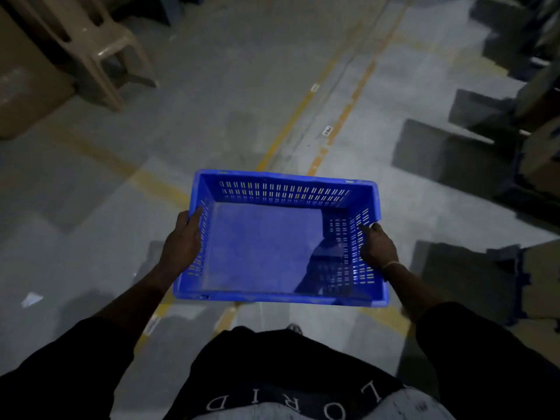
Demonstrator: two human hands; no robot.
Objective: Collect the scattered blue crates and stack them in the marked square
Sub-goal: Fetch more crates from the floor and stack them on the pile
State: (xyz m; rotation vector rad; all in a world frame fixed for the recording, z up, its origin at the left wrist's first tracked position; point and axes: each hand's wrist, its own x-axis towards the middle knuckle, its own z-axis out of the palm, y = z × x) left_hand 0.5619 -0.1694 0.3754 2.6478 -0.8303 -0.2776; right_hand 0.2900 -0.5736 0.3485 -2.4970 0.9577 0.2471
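Note:
I carry one empty blue crate [266,247] with slotted walls, level, in front of my waist and above the floor. My left hand [181,244] grips its left wall from outside, thumb over the rim. On the opposite side my right hand [377,247] holds the right wall, fingers against the slots. Yellow painted lines [306,101] run across the grey concrete floor ahead and under the crate; whether they form the marked square I cannot tell. No other blue crate shows in the dim view.
A beige plastic chair [100,47] stands at the upper left beside a cardboard box [27,95]. Dark racks and cartons [533,165] line the right side. A scrap of white paper [31,298] lies on the floor at the left.

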